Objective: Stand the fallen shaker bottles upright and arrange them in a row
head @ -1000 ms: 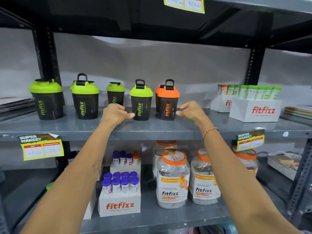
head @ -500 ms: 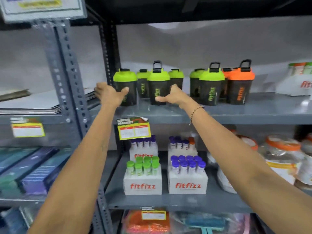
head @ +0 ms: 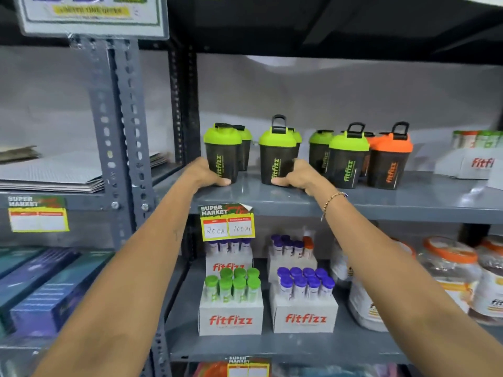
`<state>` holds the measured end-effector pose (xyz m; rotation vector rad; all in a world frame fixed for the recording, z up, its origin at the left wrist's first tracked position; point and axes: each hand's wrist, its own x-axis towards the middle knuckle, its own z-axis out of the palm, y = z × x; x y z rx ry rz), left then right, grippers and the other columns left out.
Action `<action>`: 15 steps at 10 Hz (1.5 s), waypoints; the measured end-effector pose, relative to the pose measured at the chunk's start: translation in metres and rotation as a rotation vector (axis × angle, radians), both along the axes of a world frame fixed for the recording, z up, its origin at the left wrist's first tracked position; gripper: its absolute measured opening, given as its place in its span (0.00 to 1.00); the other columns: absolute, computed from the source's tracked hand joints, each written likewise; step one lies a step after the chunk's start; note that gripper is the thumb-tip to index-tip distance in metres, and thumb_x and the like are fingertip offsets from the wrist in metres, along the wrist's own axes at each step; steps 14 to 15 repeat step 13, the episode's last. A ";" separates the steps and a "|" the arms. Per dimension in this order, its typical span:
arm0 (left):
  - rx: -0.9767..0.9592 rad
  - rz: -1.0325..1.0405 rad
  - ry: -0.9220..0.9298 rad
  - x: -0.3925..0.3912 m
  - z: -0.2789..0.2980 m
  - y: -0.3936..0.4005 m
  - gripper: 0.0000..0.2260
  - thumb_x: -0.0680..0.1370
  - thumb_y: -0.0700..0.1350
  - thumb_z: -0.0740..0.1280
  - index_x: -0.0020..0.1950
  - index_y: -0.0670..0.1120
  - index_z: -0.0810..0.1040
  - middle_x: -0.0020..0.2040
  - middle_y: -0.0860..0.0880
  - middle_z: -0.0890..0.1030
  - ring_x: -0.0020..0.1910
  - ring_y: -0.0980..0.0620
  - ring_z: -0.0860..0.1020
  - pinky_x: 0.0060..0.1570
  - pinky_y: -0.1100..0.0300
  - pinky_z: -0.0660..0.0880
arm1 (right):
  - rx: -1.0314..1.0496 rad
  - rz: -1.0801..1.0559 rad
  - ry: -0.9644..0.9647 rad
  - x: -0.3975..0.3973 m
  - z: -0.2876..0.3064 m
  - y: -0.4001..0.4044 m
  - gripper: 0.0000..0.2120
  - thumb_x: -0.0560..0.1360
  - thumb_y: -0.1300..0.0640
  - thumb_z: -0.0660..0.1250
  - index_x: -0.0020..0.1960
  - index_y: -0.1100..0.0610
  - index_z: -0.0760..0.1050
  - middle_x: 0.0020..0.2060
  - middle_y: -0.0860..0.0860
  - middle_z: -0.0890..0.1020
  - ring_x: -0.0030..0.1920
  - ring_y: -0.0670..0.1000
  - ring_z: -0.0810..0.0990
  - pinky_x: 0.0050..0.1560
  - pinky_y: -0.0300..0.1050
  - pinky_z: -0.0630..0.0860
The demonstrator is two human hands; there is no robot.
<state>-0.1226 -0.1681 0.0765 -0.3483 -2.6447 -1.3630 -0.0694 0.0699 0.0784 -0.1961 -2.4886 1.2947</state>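
Note:
Several black shaker bottles stand upright on the grey shelf (head: 408, 202). My left hand (head: 202, 174) grips the base of the leftmost green-lidded shaker (head: 223, 151). My right hand (head: 298, 176) grips the base of the second green-lidded shaker (head: 276, 151), whose lid loop stands up. To the right stand another green-lidded shaker (head: 347, 156) and an orange-lidded shaker (head: 389, 159). More green-lidded shakers stand partly hidden behind the front ones.
A dark upright post (head: 187, 104) borders the shakers on the left. A white fitfizz box (head: 468, 161) sits at the shelf's right end. Below are fitfizz tube boxes (head: 231, 317) and jars (head: 449, 270). A price tag (head: 227, 221) hangs on the shelf edge.
The view swung left along the shelf. Both hands moved from the shelf front to the two left shakers and closed around their bases.

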 end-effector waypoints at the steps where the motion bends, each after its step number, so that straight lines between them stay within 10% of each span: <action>1: 0.004 -0.050 0.006 0.010 0.002 0.025 0.18 0.66 0.43 0.80 0.53 0.42 0.82 0.51 0.46 0.83 0.51 0.49 0.79 0.54 0.58 0.74 | -0.020 -0.048 0.007 0.012 0.000 0.031 0.22 0.67 0.62 0.77 0.59 0.63 0.75 0.44 0.53 0.83 0.31 0.43 0.77 0.22 0.33 0.68; 3: 0.047 -0.040 0.009 0.009 -0.005 0.037 0.21 0.65 0.47 0.81 0.54 0.42 0.81 0.51 0.46 0.83 0.51 0.47 0.80 0.55 0.55 0.75 | -0.072 -0.014 -0.015 0.020 0.003 0.039 0.17 0.69 0.64 0.75 0.54 0.59 0.73 0.43 0.53 0.81 0.34 0.47 0.75 0.19 0.32 0.68; 5: 0.069 -0.038 0.027 0.009 -0.009 0.037 0.18 0.67 0.46 0.79 0.54 0.43 0.81 0.51 0.45 0.82 0.50 0.47 0.79 0.53 0.56 0.75 | -0.060 -0.010 -0.004 0.014 0.001 0.033 0.25 0.67 0.62 0.77 0.61 0.61 0.74 0.54 0.57 0.83 0.53 0.55 0.81 0.52 0.48 0.79; 8: 0.009 -0.045 0.083 0.007 -0.012 0.037 0.19 0.70 0.47 0.77 0.57 0.43 0.79 0.55 0.44 0.82 0.54 0.45 0.79 0.57 0.52 0.75 | -0.075 0.018 -0.004 0.005 -0.003 0.035 0.22 0.68 0.61 0.76 0.60 0.59 0.74 0.51 0.54 0.83 0.50 0.53 0.80 0.41 0.43 0.76; 11: -0.166 -0.027 0.127 0.019 -0.010 0.036 0.21 0.74 0.52 0.73 0.61 0.41 0.78 0.58 0.43 0.81 0.57 0.42 0.78 0.57 0.52 0.74 | 0.021 0.010 0.005 0.026 -0.004 0.036 0.28 0.72 0.58 0.73 0.67 0.63 0.67 0.62 0.51 0.76 0.62 0.52 0.76 0.66 0.52 0.72; 15: -0.096 0.240 0.277 0.048 -0.018 0.046 0.21 0.80 0.51 0.64 0.62 0.34 0.72 0.60 0.36 0.77 0.60 0.36 0.75 0.56 0.47 0.72 | 0.368 -0.190 0.243 0.061 -0.018 0.039 0.21 0.80 0.58 0.59 0.71 0.64 0.66 0.68 0.60 0.74 0.69 0.60 0.70 0.69 0.51 0.67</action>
